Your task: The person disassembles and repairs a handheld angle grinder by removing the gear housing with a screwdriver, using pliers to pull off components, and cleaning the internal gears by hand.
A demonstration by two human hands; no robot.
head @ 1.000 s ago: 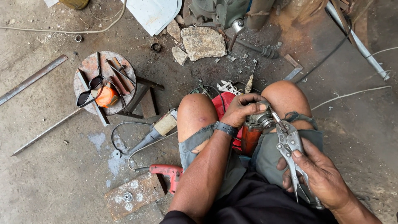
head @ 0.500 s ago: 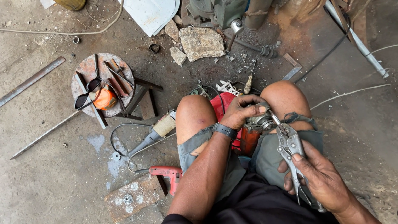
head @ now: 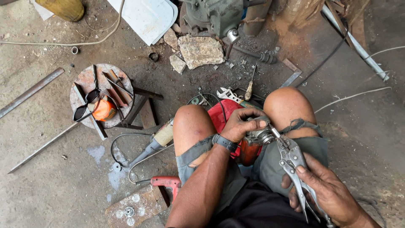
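Left hand (head: 242, 124) gripping orange power tool (head: 252, 145) between knees, at 5 o'clock of red case (head: 223, 116). Right hand (head: 325, 192) squeezing locking pliers (head: 292, 158), clamped on tool's head. Judging: fitting not yet off, loosening underway.

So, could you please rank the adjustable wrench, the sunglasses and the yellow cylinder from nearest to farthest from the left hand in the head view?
1. Adjustable wrench, on the floor just above the left hand.
2. Sunglasses, on the round stand to the left.
3. Yellow cylinder, top left corner.
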